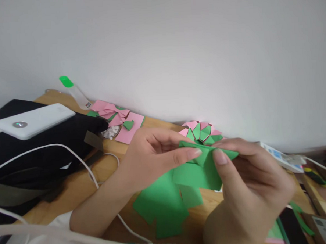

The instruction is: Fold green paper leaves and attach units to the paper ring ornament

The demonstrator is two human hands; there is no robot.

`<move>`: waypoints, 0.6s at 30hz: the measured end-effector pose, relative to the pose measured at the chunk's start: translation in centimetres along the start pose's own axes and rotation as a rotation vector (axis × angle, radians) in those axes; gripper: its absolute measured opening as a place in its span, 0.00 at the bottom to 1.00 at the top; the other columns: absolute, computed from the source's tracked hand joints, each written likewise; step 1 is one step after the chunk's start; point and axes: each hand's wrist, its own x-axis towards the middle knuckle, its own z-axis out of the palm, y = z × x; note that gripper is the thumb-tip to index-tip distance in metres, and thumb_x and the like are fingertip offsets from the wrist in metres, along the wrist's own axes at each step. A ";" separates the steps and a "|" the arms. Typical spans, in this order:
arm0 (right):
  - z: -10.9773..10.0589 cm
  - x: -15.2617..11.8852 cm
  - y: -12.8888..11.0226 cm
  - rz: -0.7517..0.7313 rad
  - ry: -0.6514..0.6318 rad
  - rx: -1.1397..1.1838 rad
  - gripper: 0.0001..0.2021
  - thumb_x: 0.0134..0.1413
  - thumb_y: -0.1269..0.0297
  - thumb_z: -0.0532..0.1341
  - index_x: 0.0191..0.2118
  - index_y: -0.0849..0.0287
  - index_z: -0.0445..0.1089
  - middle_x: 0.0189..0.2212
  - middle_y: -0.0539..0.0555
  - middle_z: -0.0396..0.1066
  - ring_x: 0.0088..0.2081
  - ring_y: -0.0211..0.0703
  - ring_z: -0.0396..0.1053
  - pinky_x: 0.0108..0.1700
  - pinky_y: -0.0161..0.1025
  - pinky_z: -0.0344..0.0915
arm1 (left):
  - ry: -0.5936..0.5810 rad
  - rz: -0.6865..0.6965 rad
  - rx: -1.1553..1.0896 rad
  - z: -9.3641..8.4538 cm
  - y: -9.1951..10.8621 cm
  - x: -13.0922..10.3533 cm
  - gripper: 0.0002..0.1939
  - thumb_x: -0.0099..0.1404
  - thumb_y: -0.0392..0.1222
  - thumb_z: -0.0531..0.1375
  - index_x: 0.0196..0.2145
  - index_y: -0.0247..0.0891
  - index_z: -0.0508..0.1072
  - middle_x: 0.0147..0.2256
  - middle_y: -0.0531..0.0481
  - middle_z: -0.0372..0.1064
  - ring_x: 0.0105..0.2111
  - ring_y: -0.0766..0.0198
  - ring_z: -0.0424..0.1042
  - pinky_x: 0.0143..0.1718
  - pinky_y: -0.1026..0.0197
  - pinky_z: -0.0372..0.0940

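A folded piece of green paper (195,175) is held up above the table between both hands. My left hand (154,159) pinches its upper left edge, thumb in front and fingers behind. On the right side, my right hand (252,179) grips the same paper, its thumb pressed on the front near a fold. Below lie several flat green paper sheets (165,206) with square corners. Just behind the hands sits a round pink and green folded-paper piece (199,132), partly hidden by the held paper.
A glue stick with a green cap (74,92) stands by the wall near pink folded papers (109,112). At left a white power bank (36,120) rests on a black bag (51,143). White cables (85,163) cross the foreground. A power strip (281,157) lies at right.
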 end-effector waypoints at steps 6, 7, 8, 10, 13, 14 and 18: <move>0.2 0.1 -0.2 0.009 0.018 0.002 0.06 0.54 0.72 0.66 0.36 0.53 0.76 0.29 0.49 0.76 0.32 0.42 0.74 0.34 0.40 0.70 | 0.021 -0.001 -0.001 0.1 0.0 0.1 0.06 0.54 0.31 0.68 0.26 0.41 0.82 0.24 0.55 0.77 0.24 0.71 0.73 0.25 0.72 0.68; 0.2 0.1 -0.3 0.010 0.019 0.000 0.06 0.54 0.72 0.65 0.35 0.53 0.76 0.29 0.49 0.76 0.32 0.41 0.74 0.34 0.40 0.70 | 0.030 0.004 0.003 0.1 0.0 0.1 0.06 0.53 0.31 0.69 0.25 0.41 0.82 0.24 0.55 0.77 0.24 0.70 0.72 0.25 0.72 0.68; 0.2 0.2 -0.3 0.008 0.021 0.001 0.05 0.54 0.72 0.65 0.35 0.53 0.76 0.29 0.49 0.76 0.32 0.41 0.74 0.34 0.40 0.70 | 0.036 0.007 0.011 0.1 0.0 0.1 0.05 0.53 0.32 0.69 0.25 0.41 0.81 0.24 0.55 0.77 0.24 0.70 0.72 0.24 0.71 0.68; 0.3 0.2 -0.3 0.008 0.024 0.004 0.06 0.54 0.72 0.66 0.35 0.53 0.76 0.29 0.48 0.76 0.32 0.40 0.73 0.34 0.39 0.70 | 0.046 0.014 0.036 0.0 -0.1 0.1 0.04 0.53 0.33 0.69 0.25 0.40 0.81 0.23 0.55 0.76 0.23 0.70 0.71 0.23 0.71 0.66; 0.3 0.1 -0.3 0.018 0.022 0.009 0.05 0.53 0.71 0.66 0.34 0.53 0.76 0.29 0.48 0.76 0.32 0.41 0.73 0.34 0.39 0.69 | 0.059 0.026 0.073 0.0 -0.2 0.1 0.03 0.54 0.35 0.69 0.25 0.40 0.81 0.22 0.55 0.75 0.22 0.70 0.69 0.21 0.70 0.64; 0.3 0.1 -0.3 0.023 0.020 0.012 0.04 0.53 0.71 0.66 0.34 0.54 0.76 0.29 0.48 0.76 0.31 0.40 0.73 0.33 0.39 0.69 | 0.065 0.032 0.083 0.0 -0.2 0.0 0.03 0.54 0.35 0.69 0.24 0.40 0.80 0.22 0.55 0.74 0.21 0.70 0.68 0.21 0.70 0.63; 0.3 0.2 -0.2 0.030 0.004 0.034 0.05 0.53 0.72 0.66 0.34 0.54 0.76 0.28 0.48 0.76 0.31 0.39 0.73 0.34 0.38 0.68 | 0.077 0.056 0.128 0.0 -0.3 -0.1 0.04 0.55 0.36 0.69 0.24 0.39 0.79 0.21 0.54 0.72 0.22 0.70 0.67 0.21 0.69 0.63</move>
